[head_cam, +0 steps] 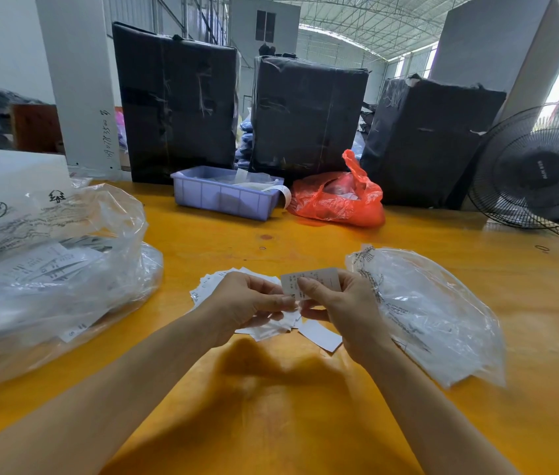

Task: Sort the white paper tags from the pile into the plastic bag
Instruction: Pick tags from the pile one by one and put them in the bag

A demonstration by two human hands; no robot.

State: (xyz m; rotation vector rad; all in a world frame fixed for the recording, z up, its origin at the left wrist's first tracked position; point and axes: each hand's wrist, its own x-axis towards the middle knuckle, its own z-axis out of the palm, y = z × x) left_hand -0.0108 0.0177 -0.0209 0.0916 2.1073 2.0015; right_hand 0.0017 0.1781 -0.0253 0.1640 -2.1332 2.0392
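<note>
A pile of white paper tags (319, 334) lies on the yellow table (305, 406), partly hidden under my hands. My right hand (343, 310) pinches one printed white tag (319, 281) upright above the pile. My left hand (247, 303) has its fingers curled, with the fingertips at the lower left edge of that tag and over the pile. A small clear plastic bag (432, 313) with black print lies flat just right of my right hand. A big crumpled clear bag (48, 262) holding printed tags sits at the left.
A lilac plastic bin (223, 197) and a red plastic bag (336, 197) stand at the table's far side, in front of three tall black-wrapped bundles (175, 101). A black fan (538, 169) stands at the far right. A white panel (7, 169) is at the left.
</note>
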